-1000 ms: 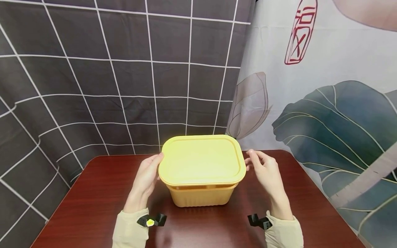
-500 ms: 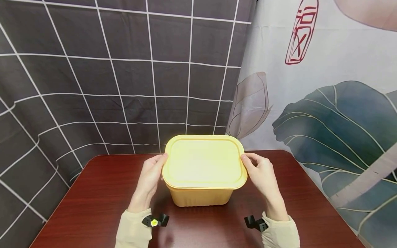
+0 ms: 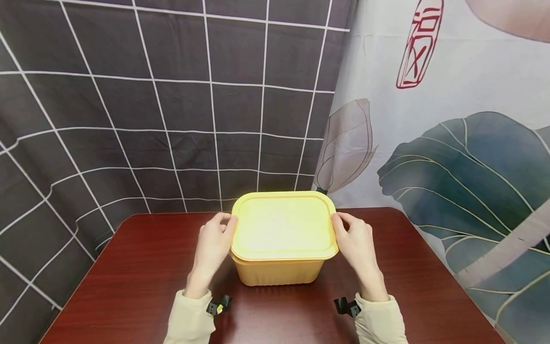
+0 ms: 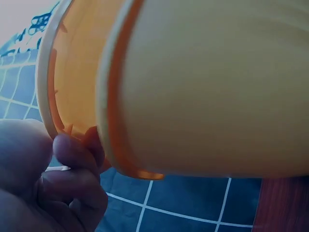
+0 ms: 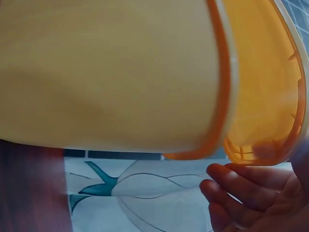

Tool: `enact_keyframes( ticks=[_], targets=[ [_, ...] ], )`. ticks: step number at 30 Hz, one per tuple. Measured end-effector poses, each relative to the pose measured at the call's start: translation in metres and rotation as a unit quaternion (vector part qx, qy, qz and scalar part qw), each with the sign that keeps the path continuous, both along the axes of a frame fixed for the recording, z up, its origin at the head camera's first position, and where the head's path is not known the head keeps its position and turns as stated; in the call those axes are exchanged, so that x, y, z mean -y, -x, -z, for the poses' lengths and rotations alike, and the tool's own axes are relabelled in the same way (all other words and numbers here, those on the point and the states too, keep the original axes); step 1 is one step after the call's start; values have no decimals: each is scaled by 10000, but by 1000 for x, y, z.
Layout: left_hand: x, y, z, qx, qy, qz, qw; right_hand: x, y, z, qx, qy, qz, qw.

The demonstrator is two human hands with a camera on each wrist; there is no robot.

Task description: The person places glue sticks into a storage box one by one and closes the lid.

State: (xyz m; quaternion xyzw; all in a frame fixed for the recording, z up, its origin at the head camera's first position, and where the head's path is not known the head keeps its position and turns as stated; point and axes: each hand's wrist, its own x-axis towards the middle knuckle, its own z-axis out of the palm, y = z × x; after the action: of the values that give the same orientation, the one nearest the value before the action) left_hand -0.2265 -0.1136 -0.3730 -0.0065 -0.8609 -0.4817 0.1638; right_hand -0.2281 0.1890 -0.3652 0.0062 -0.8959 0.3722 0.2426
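A yellow rounded-rectangular lid [image 3: 283,224] lies level over a matching yellow plastic box [image 3: 279,273] in the head view. Both wrist views show a gap between the lid's rim and the box's rim, with the lid's ribbed orange underside visible. My left hand [image 3: 213,246] pinches the lid's left edge between thumb and fingers; in the left wrist view its fingertips [image 4: 72,147] reach under the lid, close to the box rim. At the opposite edge, my right hand [image 3: 356,243] pinches the lid, its fingers [image 5: 241,186] below the rim. The box's contents are hidden.
The box stands on a dark red wooden table [image 3: 142,267]. Behind the table's back edge hangs a dark grid-patterned cloth [image 3: 172,105], and to the right a white cloth [image 3: 455,86] with leaf and flower prints.
My right hand has moved left and taken hold of the lid's right edge. The lid has shifted slightly right and now covers the opening seen at the front one second ago.
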Motion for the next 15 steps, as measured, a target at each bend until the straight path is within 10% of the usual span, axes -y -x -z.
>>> enact_keyframes(
  ticks=[15],
  targets=[
    [-1, 0, 4, -138, 1358, -338, 9901, 2, 10, 16, 485, -183, -87, 9986]
  ],
)
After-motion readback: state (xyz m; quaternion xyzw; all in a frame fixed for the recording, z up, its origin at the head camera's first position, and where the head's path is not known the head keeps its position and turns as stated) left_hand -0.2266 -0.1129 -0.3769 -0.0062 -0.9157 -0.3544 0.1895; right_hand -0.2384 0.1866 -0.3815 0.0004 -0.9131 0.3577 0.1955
